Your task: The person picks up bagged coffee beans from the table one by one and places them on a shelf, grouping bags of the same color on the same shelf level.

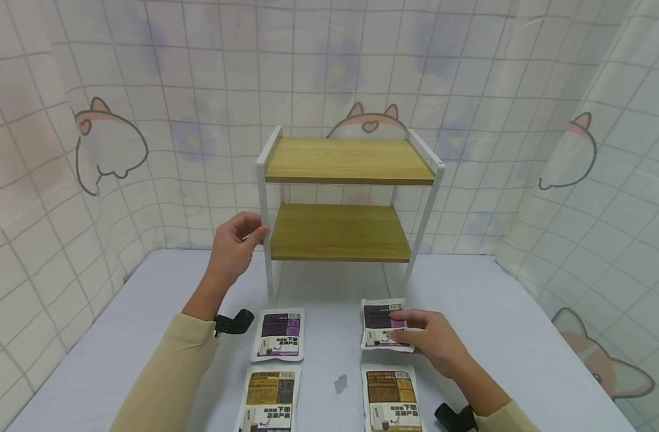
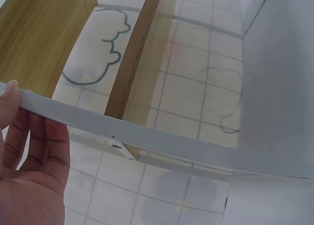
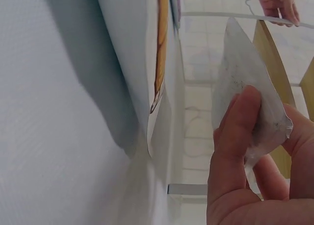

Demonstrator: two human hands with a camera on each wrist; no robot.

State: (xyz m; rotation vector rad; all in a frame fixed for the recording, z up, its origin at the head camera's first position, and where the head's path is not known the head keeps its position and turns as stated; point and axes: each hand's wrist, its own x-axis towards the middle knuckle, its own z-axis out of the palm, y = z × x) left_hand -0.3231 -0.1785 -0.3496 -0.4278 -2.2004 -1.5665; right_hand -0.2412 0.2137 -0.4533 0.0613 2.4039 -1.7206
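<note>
Head view gives me the two-tier rack (image 1: 348,180) first, standing whole, as far as I can see, on the desk (image 1: 523,324); the left hand (image 1: 236,243) grips its front-left post (image 1: 268,270) between thumb and fingers. The right hand (image 1: 429,336) grasps one purple-and-white pouch (image 1: 376,324), holding it just above the desk, before the rack's right side. By my count that one is picked up, while a second purple pouch (image 1: 279,336) and two gold pouches, one on the left (image 1: 270,396) and one on the right (image 1: 392,399), lie flat on the desk, not yet taken, so I judge the handling to be at an early stage. As for materials, the cloth backdrop (image 1: 199,72) hangs in loose folds, printed with a grid and cartoon animals (image 1: 111,144); the desk looks smooth and bluish white. Slim white bars frame the rack's rectangular boards (image 1: 340,234), which show yellowish wood grain and darker brown front edges. All four pouches are flat rectangles with pale sealed rims, and right wrist view shows me the held one's back as whitish film, crumpled at a corner. Smallest is a ragged grey patch (image 1: 340,384) on the desk; I cannot tell what it is.
</note>
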